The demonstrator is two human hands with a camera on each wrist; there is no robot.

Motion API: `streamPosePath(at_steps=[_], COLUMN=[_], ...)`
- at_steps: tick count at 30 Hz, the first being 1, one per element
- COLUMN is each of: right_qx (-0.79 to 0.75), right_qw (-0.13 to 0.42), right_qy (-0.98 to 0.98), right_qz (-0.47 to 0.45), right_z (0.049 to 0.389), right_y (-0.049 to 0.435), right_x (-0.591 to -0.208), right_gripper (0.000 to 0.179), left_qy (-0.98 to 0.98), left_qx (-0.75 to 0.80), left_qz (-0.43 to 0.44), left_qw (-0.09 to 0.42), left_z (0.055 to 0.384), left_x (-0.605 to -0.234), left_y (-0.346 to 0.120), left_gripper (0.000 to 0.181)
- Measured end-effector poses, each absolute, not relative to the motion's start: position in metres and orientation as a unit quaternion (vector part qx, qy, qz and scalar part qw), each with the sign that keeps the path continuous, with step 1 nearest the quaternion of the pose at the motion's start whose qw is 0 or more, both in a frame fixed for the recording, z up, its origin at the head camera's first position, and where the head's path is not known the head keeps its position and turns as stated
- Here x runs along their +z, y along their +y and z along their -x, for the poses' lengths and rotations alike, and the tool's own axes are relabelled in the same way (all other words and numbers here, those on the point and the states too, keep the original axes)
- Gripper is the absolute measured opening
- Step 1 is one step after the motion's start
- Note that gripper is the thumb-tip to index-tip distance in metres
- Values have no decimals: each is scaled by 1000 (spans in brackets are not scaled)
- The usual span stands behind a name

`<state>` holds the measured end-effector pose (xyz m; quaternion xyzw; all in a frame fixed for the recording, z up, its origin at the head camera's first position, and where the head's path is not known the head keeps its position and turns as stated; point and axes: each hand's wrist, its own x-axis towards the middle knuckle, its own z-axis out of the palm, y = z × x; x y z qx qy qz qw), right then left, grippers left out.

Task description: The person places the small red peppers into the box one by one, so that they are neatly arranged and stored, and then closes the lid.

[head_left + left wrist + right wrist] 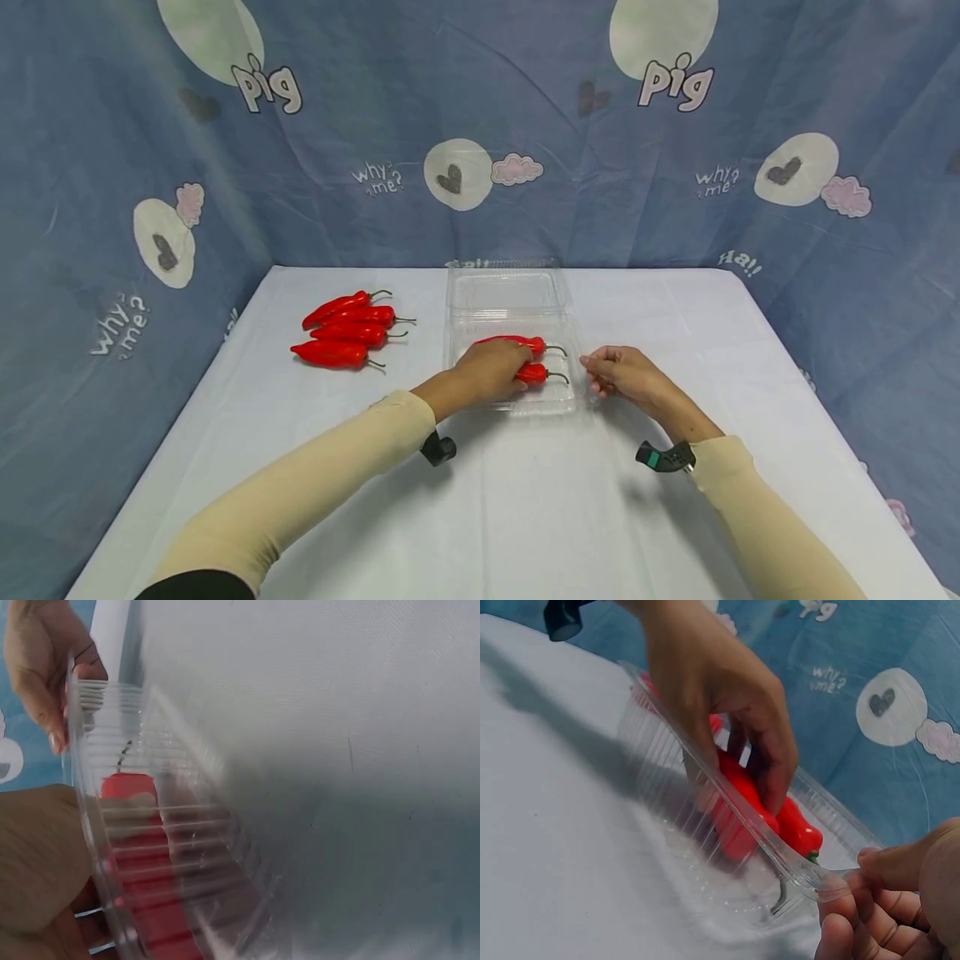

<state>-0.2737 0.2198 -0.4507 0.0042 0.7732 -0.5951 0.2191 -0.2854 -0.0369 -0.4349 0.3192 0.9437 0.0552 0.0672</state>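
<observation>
A clear plastic clamshell box (547, 407) lies with its lid (506, 292) folded back. My left hand (491, 371) reaches into the box and grips the nearer red chili pepper (534, 374), its fingers and thumb on either side of the body. Behind that one, a second red chili pepper (536, 344) lies in the box, partly hidden by the hand. My right hand (900, 904) pinches the box's corner rim (829, 883) between thumb and fingers. The left wrist view catches the box wall (150, 825) with red showing through it.
Several more red chili peppers (333, 354) lie in a loose row to the left of the box, stems pointing right. White cloth (555, 517) covers the table. A blue printed curtain (562, 225) rises behind the table and along its sides.
</observation>
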Motion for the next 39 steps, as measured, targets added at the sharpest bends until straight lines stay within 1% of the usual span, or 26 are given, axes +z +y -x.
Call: streamPosePath(at_steps=[7,12,19,29,34,39], right_qx=[-597,-595,-594,-597,-601,-599], right_qw=[221,219,217,214,213,213], right_qy=[772,773,775,773,771,772], right_qz=[0,-4,-8,-5,2,7], right_z=[272,273,274,274,273,271], right_y=[220,220,220,219,219,218], right_x=[-449,-450,-453,-453,-452,-451], right_gripper=[31,31,32,34,31,26], left_qy=[945,942,941,938,932,923], left_qx=[50,64,87,119,144,184], left_qz=[-315,-321,-319,-319,-323,-329], left_qw=[73,72,74,72,76,85], left_z=[283,283,283,280,280,280], left_x=[-437,-437,-435,-421,-414,-410], left_y=[-35,-37,-44,-59,-71,-85], left_gripper=[46,44,47,40,41,46])
